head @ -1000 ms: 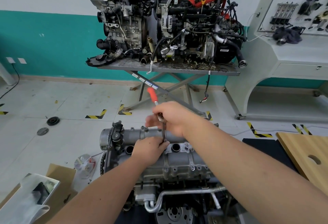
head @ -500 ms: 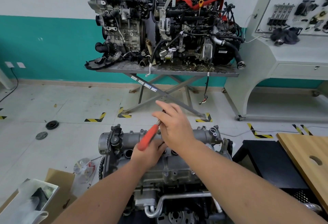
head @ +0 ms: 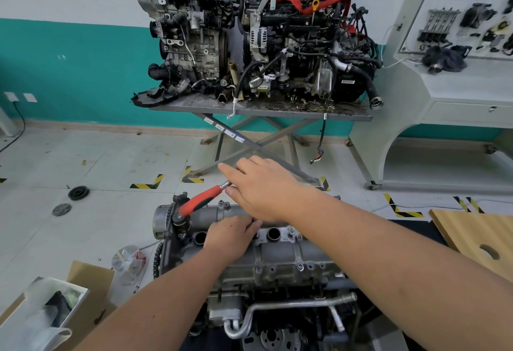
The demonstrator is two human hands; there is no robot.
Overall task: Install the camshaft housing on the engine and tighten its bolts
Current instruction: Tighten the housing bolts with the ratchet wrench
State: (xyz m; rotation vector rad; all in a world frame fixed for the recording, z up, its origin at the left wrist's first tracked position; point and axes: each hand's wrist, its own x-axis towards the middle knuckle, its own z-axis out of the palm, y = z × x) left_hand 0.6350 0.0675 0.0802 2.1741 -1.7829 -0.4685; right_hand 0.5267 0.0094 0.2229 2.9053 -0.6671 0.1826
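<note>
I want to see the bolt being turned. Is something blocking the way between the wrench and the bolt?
Nothing visible blocks it. The right hand holds the red-handled wrench over the engine cover, and the left hand rests by its tip. Both hands hide the bolt itself.

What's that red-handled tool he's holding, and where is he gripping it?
A ratchet. The right hand holds its metal shaft, beyond the red grip, fingers mostly straight. The left hand rests at its head on the housing; its grip is hidden.
</note>
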